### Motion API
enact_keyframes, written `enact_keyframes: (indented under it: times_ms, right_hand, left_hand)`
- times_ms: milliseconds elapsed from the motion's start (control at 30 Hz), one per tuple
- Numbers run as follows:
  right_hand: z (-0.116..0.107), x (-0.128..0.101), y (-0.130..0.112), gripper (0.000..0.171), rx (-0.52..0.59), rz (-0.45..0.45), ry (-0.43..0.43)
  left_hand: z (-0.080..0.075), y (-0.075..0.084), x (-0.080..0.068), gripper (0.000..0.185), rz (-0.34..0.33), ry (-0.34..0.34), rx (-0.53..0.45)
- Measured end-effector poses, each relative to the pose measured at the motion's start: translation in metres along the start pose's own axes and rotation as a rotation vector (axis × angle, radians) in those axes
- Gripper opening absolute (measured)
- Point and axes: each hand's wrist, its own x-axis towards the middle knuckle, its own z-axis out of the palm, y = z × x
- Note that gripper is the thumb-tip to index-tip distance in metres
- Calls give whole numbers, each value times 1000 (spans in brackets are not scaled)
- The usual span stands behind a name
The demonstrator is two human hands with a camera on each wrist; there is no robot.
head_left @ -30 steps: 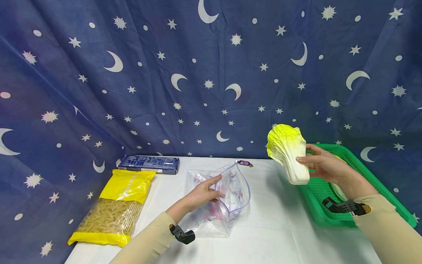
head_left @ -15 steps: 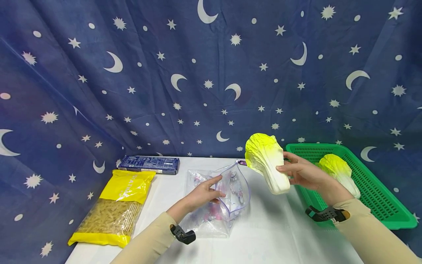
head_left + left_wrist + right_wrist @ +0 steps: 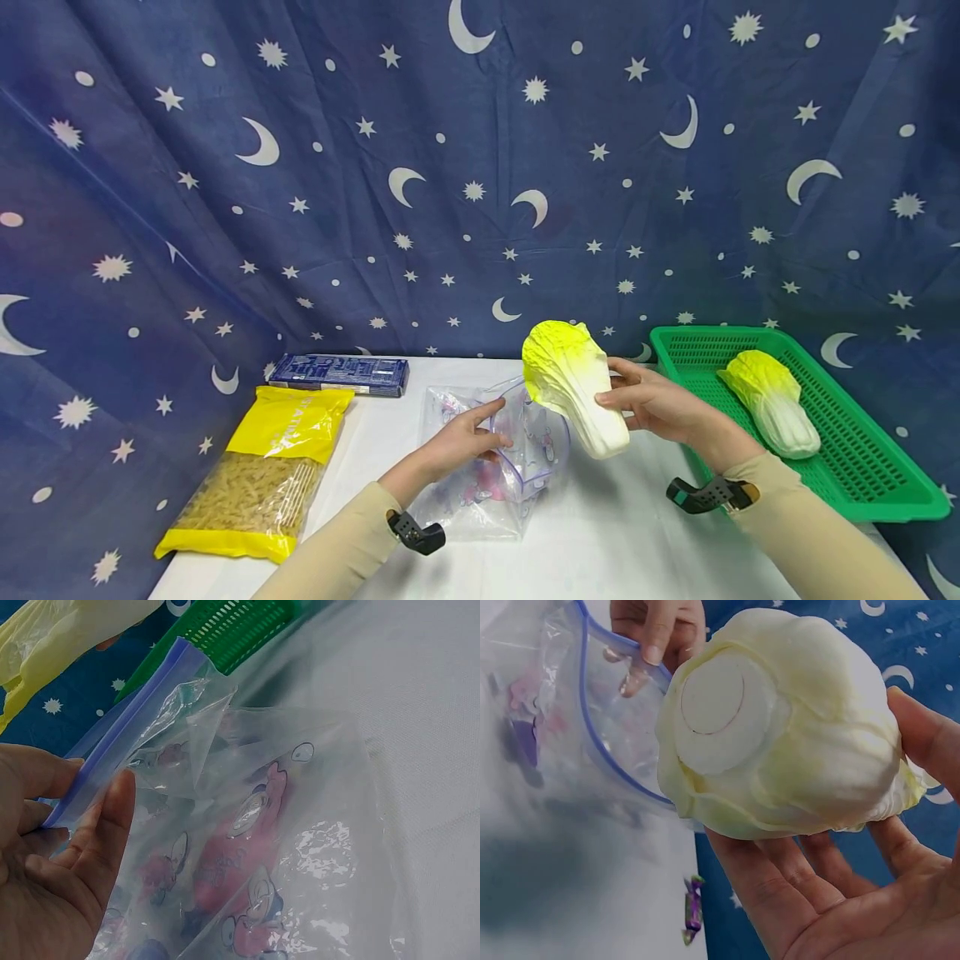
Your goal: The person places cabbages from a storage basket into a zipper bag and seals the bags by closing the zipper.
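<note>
A napa cabbage (image 3: 573,383) with a yellow leafy top and white base is in my right hand (image 3: 660,407), raised above the table. The right wrist view shows its round cut base (image 3: 724,712), thumb on one side and fingers on the other. My left hand (image 3: 461,442) pinches the purple zip edge (image 3: 124,735) of a clear printed zip bag (image 3: 480,508), fingers inside the mouth and thumb outside. The bag's mouth gapes toward the right, and the cabbage overlaps part of it in the head view.
A green basket (image 3: 892,492) on the right holds a second napa cabbage (image 3: 772,408). At left lie a yellow pasta bag (image 3: 258,475) and a blue box (image 3: 341,373). A purple-wrapped candy (image 3: 693,911) lies near the table's back edge. A starry curtain (image 3: 480,167) hangs behind.
My right hand has carried the napa cabbage left and down from beside the basket to the bag's mouth. The second cabbage has come into full view. My left hand has stayed put.
</note>
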Motion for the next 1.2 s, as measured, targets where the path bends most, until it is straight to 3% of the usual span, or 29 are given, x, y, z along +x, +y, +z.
enact_keyframes:
  times_ms: [567,933,1200]
  right_hand:
    - [24,15,17,77,-97,58,82]
    - [27,18,29,67,-172,85,80]
    - [28,19,35,65,-252,130,135]
  left_hand:
    - [-1,-2,3,77,-18,4,-15]
    - [0,-6,5,77,-15,11,-63]
    - [1,-6,6,83,-19,10,-74]
